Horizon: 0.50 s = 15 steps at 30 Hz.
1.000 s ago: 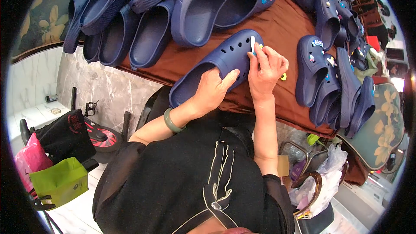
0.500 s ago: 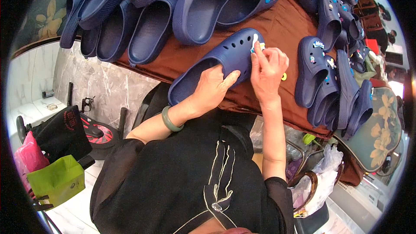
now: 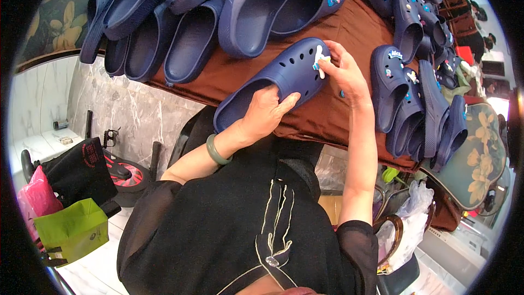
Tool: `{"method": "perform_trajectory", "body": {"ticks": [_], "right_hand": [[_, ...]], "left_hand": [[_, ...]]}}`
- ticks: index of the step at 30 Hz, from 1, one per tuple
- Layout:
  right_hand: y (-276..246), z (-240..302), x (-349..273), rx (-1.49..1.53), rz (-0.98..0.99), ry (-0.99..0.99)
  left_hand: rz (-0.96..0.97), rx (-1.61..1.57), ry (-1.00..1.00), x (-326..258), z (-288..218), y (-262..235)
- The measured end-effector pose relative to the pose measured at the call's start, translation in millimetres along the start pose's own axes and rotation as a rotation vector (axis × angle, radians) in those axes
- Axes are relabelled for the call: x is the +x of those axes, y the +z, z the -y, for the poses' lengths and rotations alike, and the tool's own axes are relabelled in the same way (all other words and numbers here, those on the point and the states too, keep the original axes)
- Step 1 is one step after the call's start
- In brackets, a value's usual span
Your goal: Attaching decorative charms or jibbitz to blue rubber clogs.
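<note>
A dark blue clog with holes in its upper lies tilted over the brown cloth, its toe pointing to the far right. My left hand is closed on it: the fingers reach inside the opening, where their tips are hidden, and the thumb rests along the outside. On the toe sits a white shoe charm with blue and yellow parts. My right hand has its thumb pressed against this charm, while the fingers curl around the toe's far edge. A green bangle circles my left wrist.
Several plain blue clogs stand along the table's far left. More clogs with charms are on the right. Brown cloth covers the table. A patterned chair back and a plastic bag are at the right; a green bag is at lower left.
My right hand has moved slightly right, and its fingers have gone from above the charm to the toe's far edge. More of the charm shows. My left hand keeps its hold.
</note>
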State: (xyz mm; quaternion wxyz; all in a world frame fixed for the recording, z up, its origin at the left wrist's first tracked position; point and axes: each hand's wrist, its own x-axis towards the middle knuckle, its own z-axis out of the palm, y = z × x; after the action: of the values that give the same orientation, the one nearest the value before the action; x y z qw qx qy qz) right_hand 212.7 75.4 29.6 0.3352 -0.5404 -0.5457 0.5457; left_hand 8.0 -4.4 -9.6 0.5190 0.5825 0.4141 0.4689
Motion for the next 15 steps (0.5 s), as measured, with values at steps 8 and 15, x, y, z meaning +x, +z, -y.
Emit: {"method": "perform_trajectory", "body": {"ticks": [8,15], "right_hand": [[6,-8,-4,-0.173,-0.141,-0.07],[-77,-52,-44,-0.48,-0.614,-0.205]], "left_hand": [[-0.013,0.02,-0.083,5,4,3],[0.018,0.016,-0.044,4,-10,3]]}}
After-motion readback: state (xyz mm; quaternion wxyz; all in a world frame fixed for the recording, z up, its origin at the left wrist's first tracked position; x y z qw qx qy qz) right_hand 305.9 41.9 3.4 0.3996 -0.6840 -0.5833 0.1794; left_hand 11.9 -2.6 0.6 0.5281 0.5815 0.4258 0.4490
